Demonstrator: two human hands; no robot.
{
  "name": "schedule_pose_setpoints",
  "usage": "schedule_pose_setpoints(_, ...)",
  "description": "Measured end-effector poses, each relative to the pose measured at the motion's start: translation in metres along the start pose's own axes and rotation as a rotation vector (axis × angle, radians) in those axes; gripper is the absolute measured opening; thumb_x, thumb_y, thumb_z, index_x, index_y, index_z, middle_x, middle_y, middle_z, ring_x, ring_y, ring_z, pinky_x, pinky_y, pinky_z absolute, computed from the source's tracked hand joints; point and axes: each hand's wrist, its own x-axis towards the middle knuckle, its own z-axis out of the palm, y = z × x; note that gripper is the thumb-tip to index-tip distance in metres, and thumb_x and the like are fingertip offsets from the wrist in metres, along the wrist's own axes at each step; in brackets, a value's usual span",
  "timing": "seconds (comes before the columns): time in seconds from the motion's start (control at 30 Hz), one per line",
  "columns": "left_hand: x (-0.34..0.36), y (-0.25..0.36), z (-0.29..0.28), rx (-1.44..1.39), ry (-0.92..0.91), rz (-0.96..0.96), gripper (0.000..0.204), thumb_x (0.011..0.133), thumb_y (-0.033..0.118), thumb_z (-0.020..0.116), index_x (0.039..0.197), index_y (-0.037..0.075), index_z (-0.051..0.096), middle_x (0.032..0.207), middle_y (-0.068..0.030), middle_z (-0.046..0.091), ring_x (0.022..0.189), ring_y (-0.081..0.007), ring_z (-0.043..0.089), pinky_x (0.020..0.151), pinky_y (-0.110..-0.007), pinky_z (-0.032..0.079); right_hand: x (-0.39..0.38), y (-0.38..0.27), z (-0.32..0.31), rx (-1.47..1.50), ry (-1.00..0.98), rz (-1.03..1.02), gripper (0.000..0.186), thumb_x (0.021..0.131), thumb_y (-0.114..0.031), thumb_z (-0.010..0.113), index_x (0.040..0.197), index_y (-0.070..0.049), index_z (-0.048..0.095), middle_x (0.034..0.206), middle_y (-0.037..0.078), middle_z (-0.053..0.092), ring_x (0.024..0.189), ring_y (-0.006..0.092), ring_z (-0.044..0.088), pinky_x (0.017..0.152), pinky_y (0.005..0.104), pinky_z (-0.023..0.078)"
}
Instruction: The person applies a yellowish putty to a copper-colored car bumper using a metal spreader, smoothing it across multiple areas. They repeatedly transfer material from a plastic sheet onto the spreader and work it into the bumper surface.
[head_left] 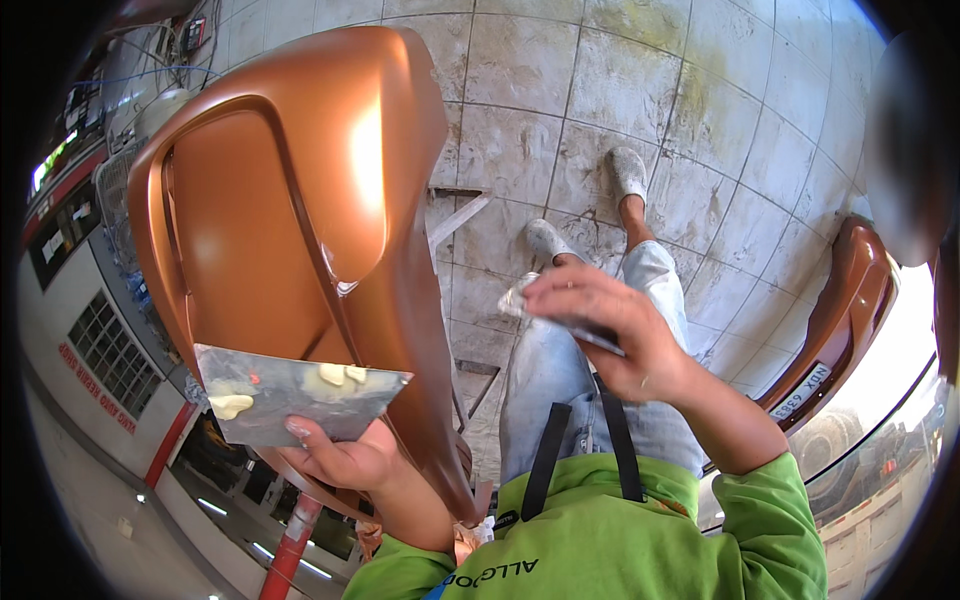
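My left hand (345, 460) grips the lower edge of a flat grey metal plate (300, 395), thumb on top. On the plate lie dabs of cream putty (342, 374) and a small red dab (255, 379). Close beyond it stands a copper-orange car bumper (235, 250), with a pale damaged-looking spot (345, 288) at a recess edge. My right hand (620, 325), slightly blurred, is raised over my legs, apart from the bumper. Its fingers are closed around what looks like a putty spreader (515, 298), with a whitish end and a dark flat part; the hand hides most of it.
A metal stand (460, 215) shows beside the bumper. Stained pale floor tiles (510, 60) spread ahead. At the right is another copper-coloured bumper (850, 290) with a number plate, next to a vehicle. A red and white post (290, 550) rises at lower left. A fan (115, 200) stands at far left.
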Motion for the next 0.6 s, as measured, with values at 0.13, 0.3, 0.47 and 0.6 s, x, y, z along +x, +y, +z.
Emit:
schedule_pose_setpoints(0.13,0.002,-0.026,-0.034,-0.107,0.028,-0.050,0.066,0.110,0.032,0.061,0.164,0.003,0.037,0.168,-0.0178,0.039,0.151,-0.0328,0.043,0.127,-0.052,0.035,0.021,0.045,0.036,-0.350,0.217,-0.236,0.065,0.074,0.010,0.070,0.133,-0.018,0.074,0.138,0.007,0.067,0.129,0.0296,0.064,0.104,0.0437,0.049)
schedule_pose_setpoints(0.3,-0.009,-0.042,-0.032,-0.074,-0.054,-0.042,0.069,0.110,0.036,0.059,0.165,0.003,0.035,0.169,-0.0169,0.037,0.152,-0.0325,0.041,0.128,-0.050,0.033,0.044,0.050,0.072,-0.791,0.273,-0.572,0.052,0.080,-0.019,0.069,0.131,-0.023,0.075,0.138,0.005,0.067,0.129,0.0290,0.063,0.108,0.0564,0.044)
schedule_pose_setpoints(0.47,-0.013,-0.055,-0.049,-0.089,-0.081,-0.087,0.065,0.111,0.040,0.058,0.160,0.001,0.041,0.161,-0.0147,0.046,0.144,-0.0271,0.049,0.121,-0.045,0.042,0.056,0.047,0.086,-0.724,0.316,-0.594,0.052,0.079,-0.019,0.070,0.131,-0.022,0.075,0.138,0.005,0.066,0.128,0.0304,0.063,0.107,0.0577,0.044)
schedule_pose_setpoints(0.6,-0.013,-0.058,-0.055,-0.066,-0.043,-0.080,0.053,0.111,0.043,0.058,0.145,0.003,0.052,0.133,-0.0107,0.062,0.118,-0.0214,0.062,0.101,-0.038,0.053,0.067,0.063,0.085,-0.741,0.351,-0.624,0.052,0.079,-0.014,0.071,0.130,-0.024,0.075,0.134,0.003,0.067,0.125,0.0279,0.064,0.106,0.0550,0.044)
